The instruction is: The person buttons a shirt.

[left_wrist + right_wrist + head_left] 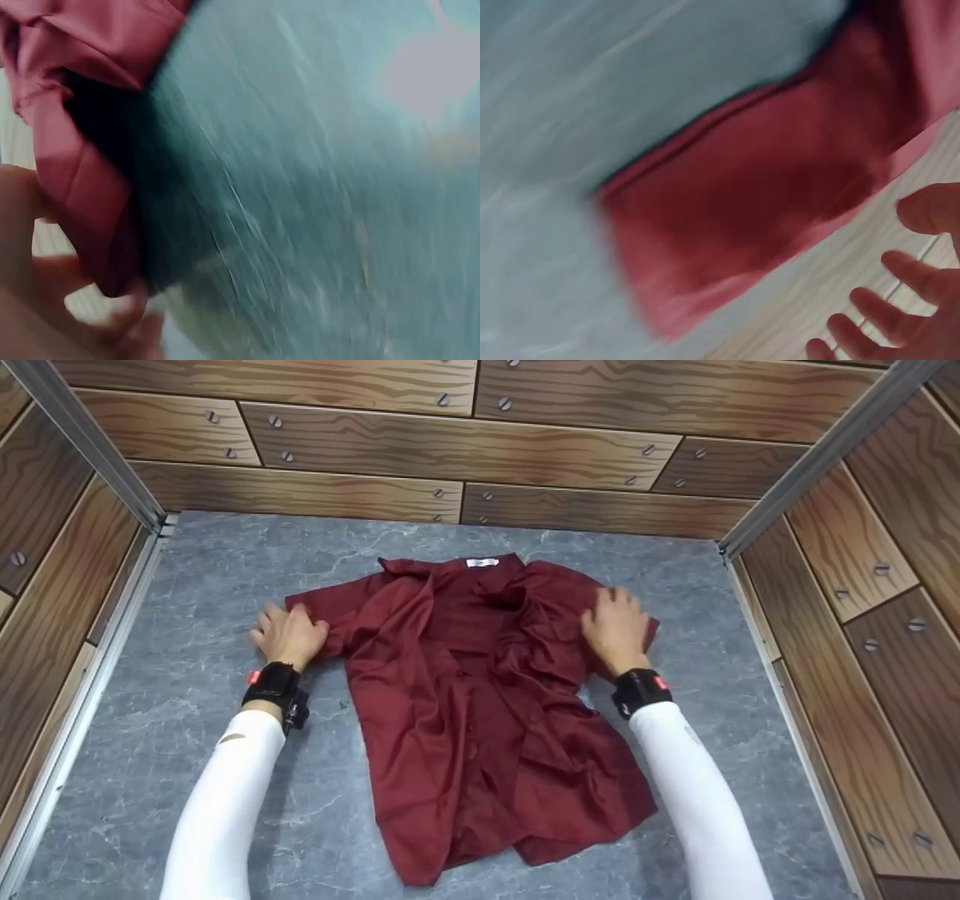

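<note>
A dark red short-sleeved button shirt (412, 682) lies spread out, its front unbuttoned and its collar with a white label at the far side. At the sleeve on the left, my left hand (289, 636) pinches the fabric. The left wrist view shows the red sleeve (82, 180) between the thumb and the fingers (124, 315). My right hand (616, 630) is over the sleeve on the right, fingers spread. In the right wrist view that sleeve (742, 195) lies flat, apart from the spread fingers (885, 311).
The shirt lies on a grey marbled tabletop (225, 555). Wood-patterned panels (360, 435) stand at the back and both sides, with metal rails (825, 465) at the corners. The shirt's lower part is wrinkled, with its hem towards me.
</note>
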The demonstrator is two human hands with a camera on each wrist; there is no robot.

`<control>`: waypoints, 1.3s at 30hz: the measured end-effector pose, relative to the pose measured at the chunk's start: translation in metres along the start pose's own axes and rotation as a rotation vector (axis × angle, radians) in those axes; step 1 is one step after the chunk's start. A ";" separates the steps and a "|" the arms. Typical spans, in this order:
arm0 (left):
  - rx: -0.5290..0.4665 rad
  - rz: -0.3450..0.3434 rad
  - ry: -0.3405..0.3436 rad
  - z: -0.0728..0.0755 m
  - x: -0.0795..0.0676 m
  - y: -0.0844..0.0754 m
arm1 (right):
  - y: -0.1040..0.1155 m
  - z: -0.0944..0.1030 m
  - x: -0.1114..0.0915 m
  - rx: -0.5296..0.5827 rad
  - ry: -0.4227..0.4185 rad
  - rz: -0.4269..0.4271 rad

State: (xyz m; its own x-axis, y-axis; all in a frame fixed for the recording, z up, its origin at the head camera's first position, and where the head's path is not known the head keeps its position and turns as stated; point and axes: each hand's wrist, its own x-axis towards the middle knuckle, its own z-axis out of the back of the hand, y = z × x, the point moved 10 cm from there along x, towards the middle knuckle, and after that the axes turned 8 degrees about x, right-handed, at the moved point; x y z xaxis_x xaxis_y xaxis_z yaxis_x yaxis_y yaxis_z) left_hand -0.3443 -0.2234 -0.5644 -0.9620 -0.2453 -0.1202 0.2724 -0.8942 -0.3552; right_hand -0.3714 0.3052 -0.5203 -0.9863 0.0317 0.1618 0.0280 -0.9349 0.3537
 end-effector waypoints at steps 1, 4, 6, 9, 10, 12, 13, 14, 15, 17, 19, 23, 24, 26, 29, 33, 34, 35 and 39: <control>0.007 -0.012 -0.054 0.004 0.001 -0.003 | 0.014 0.000 0.002 0.009 -0.021 0.048; -0.033 -0.086 -0.197 0.014 0.006 -0.024 | 0.058 -0.003 0.008 0.059 -0.060 0.191; -0.103 -0.145 -0.224 0.016 0.011 -0.045 | 0.086 -0.012 0.012 0.076 -0.040 0.263; -0.217 -0.217 -0.129 0.006 0.020 -0.079 | 0.117 -0.033 0.016 0.075 0.054 0.295; -0.233 -0.231 -0.083 0.002 0.022 -0.089 | 0.124 -0.041 0.015 0.068 0.094 0.283; -0.212 -0.246 0.015 -0.008 0.026 -0.107 | 0.133 -0.056 0.013 0.043 0.162 0.245; -0.186 -0.257 0.057 -0.012 0.027 -0.115 | 0.135 -0.062 0.012 0.024 0.184 0.224; -0.150 -0.264 0.086 -0.015 0.028 -0.122 | 0.137 -0.066 0.010 0.001 0.200 0.207; -0.117 -0.270 0.105 -0.017 0.029 -0.128 | 0.138 -0.069 0.008 -0.022 0.208 0.193; -0.070 -0.265 0.105 -0.017 0.031 -0.136 | 0.140 -0.072 0.005 -0.066 0.201 0.187; -0.086 -0.260 0.051 -0.012 0.032 -0.143 | 0.140 -0.069 0.005 -0.076 0.166 0.187; -0.299 -0.292 -0.094 0.006 0.029 -0.162 | 0.128 -0.051 0.009 0.099 0.067 0.096; -0.363 -0.334 -0.107 0.009 0.026 -0.171 | 0.123 -0.046 0.011 0.171 0.043 0.057; -0.464 -0.443 -0.047 0.009 0.018 -0.192 | 0.114 -0.038 0.014 0.315 -0.004 -0.016; -0.514 -0.615 0.189 -0.007 0.000 -0.223 | 0.109 -0.029 0.018 0.463 -0.046 -0.071; -0.421 -0.698 0.308 -0.028 -0.013 -0.234 | 0.118 -0.026 0.022 0.581 -0.024 -0.035; -0.391 -0.692 0.267 -0.028 -0.011 -0.231 | 0.121 -0.027 0.024 0.611 -0.010 -0.019; -0.362 -0.677 0.205 -0.027 -0.008 -0.226 | 0.124 -0.028 0.025 0.641 0.011 0.000; -0.240 -0.548 -0.011 -0.021 0.004 -0.194 | 0.141 -0.044 0.025 0.688 0.214 0.098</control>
State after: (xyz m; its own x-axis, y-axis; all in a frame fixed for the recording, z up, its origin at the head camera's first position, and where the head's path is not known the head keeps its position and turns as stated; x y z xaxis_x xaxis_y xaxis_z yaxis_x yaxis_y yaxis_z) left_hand -0.4000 -0.0435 -0.5151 -0.9633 0.2230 0.1491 -0.2681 -0.7819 -0.5628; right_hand -0.3996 0.1588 -0.5073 -0.9823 -0.1762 0.0639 0.1444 -0.4939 0.8574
